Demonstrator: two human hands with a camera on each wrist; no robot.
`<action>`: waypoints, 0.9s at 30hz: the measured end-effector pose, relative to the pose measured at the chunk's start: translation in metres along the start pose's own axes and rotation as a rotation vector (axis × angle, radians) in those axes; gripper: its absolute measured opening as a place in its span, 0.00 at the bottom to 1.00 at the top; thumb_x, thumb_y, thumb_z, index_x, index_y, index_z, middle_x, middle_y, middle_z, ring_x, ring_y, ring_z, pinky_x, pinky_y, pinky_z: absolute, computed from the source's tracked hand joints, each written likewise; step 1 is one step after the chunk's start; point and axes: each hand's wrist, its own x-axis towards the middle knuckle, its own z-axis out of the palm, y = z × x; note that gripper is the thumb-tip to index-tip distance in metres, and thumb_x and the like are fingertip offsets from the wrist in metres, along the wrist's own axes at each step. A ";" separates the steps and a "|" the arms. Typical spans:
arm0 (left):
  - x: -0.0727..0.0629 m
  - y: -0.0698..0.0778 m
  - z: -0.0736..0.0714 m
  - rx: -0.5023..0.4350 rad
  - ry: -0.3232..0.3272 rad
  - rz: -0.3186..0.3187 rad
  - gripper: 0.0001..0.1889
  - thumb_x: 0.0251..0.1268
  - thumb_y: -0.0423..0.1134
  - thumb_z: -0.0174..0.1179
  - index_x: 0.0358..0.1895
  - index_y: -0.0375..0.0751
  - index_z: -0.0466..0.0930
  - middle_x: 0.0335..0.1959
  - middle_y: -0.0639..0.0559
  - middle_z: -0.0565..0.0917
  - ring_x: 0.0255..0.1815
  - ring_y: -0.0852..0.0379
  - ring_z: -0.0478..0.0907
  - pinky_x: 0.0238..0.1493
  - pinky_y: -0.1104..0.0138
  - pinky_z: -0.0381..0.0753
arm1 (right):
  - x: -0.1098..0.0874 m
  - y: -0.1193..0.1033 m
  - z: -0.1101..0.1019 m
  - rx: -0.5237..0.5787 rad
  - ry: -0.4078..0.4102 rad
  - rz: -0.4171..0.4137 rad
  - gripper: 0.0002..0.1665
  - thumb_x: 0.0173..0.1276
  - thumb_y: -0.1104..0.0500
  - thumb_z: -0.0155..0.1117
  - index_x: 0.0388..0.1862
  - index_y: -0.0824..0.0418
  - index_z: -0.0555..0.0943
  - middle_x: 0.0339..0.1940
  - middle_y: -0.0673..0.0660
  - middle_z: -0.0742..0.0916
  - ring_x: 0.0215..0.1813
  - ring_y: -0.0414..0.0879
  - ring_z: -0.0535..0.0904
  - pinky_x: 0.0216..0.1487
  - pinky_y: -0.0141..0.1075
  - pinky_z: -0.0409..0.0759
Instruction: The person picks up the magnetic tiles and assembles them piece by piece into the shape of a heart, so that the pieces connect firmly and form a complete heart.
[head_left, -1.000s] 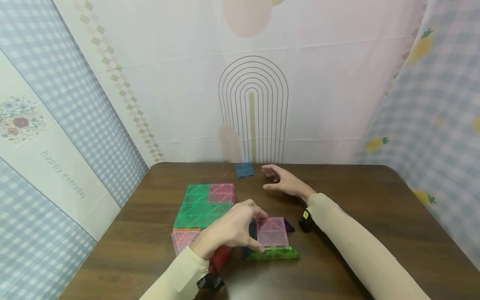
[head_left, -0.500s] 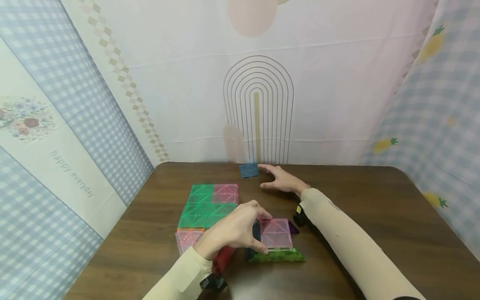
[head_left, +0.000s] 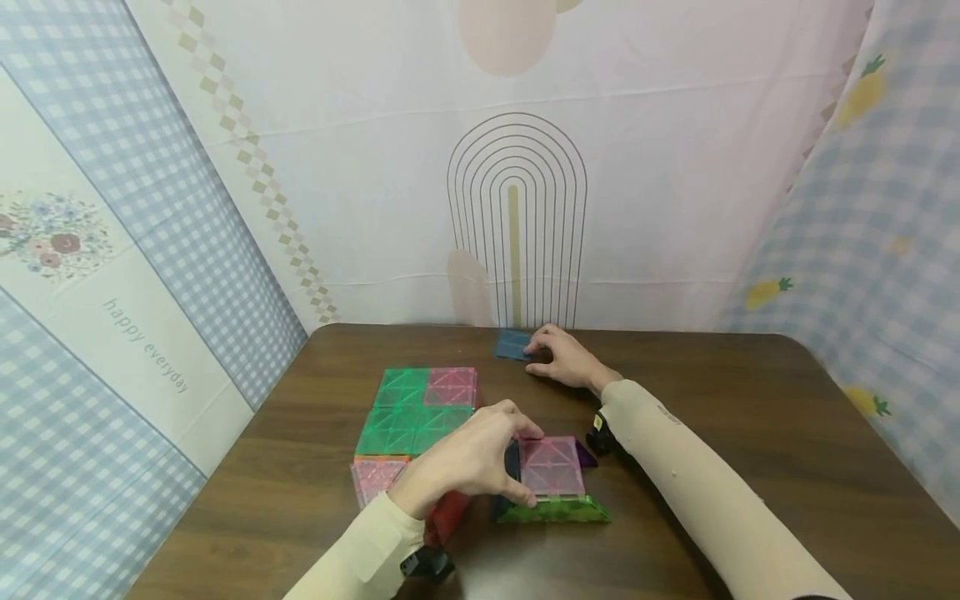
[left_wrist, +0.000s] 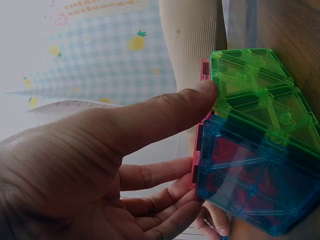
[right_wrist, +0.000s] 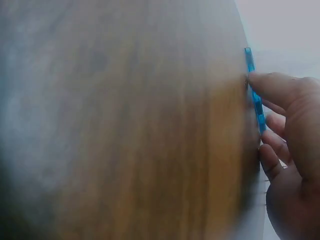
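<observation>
Spread over a small structure of magnetic tiles (left_wrist: 250, 170), my left hand (head_left: 476, 450) has its thumb at the front top edge and its fingers at the far edge. A pink square tile (head_left: 551, 467) tops that structure; green tiles (left_wrist: 255, 95) form its front side and a blue one its left side. Far back on the table, my right hand (head_left: 570, 358) has curled fingertips at the right edge of a flat blue magnetic tile (head_left: 512, 344). In the right wrist view this tile shows edge-on, with fingers (right_wrist: 275, 90) against it.
Left of the structure stands a larger build with green tiles (head_left: 393, 429) and a pink tile (head_left: 450, 387) on top. Nearer me are another pink tile (head_left: 375, 479) and a red piece (head_left: 447, 512). A patterned cloth wall (head_left: 637, 208) rises behind the brown table (head_left: 712, 433).
My right hand first reached left to the blue tile, then its fingers curled and the tile slid right with it. My left hand stays at the structure; the head view turned slightly left.
</observation>
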 end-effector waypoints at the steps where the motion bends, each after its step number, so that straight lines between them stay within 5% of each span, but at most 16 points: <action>1: 0.000 0.000 0.000 -0.001 -0.001 -0.003 0.39 0.49 0.55 0.91 0.66 0.46 0.89 0.56 0.56 0.84 0.58 0.61 0.81 0.64 0.66 0.84 | 0.000 0.000 0.000 -0.001 0.014 0.011 0.17 0.76 0.56 0.79 0.57 0.65 0.89 0.71 0.67 0.80 0.73 0.65 0.77 0.78 0.61 0.75; 10: 0.000 0.002 0.000 -0.006 0.000 -0.003 0.39 0.50 0.54 0.91 0.66 0.45 0.89 0.56 0.54 0.84 0.58 0.60 0.81 0.64 0.66 0.84 | -0.007 0.002 -0.006 0.020 0.028 0.063 0.12 0.74 0.54 0.82 0.44 0.57 0.86 0.74 0.67 0.81 0.74 0.66 0.78 0.78 0.61 0.75; 13: 0.001 0.001 -0.001 -0.015 0.000 0.003 0.39 0.50 0.55 0.91 0.66 0.45 0.89 0.56 0.54 0.84 0.58 0.59 0.81 0.64 0.66 0.84 | -0.016 0.003 -0.012 0.050 0.011 0.109 0.17 0.72 0.53 0.83 0.52 0.59 0.87 0.69 0.65 0.82 0.68 0.63 0.80 0.72 0.58 0.80; 18: 0.002 0.000 -0.002 -0.030 0.003 0.014 0.39 0.48 0.54 0.92 0.65 0.44 0.89 0.55 0.55 0.84 0.58 0.58 0.82 0.63 0.66 0.84 | -0.035 0.006 -0.026 0.041 -0.062 0.141 0.42 0.69 0.46 0.85 0.74 0.65 0.81 0.64 0.66 0.81 0.62 0.58 0.81 0.67 0.55 0.83; 27: 0.000 0.001 0.000 -0.047 -0.002 -0.002 0.40 0.49 0.54 0.92 0.66 0.44 0.88 0.56 0.54 0.84 0.59 0.55 0.82 0.63 0.64 0.85 | -0.078 0.015 -0.049 -0.083 -0.147 0.126 0.46 0.62 0.41 0.87 0.72 0.63 0.82 0.60 0.61 0.83 0.56 0.52 0.80 0.61 0.51 0.83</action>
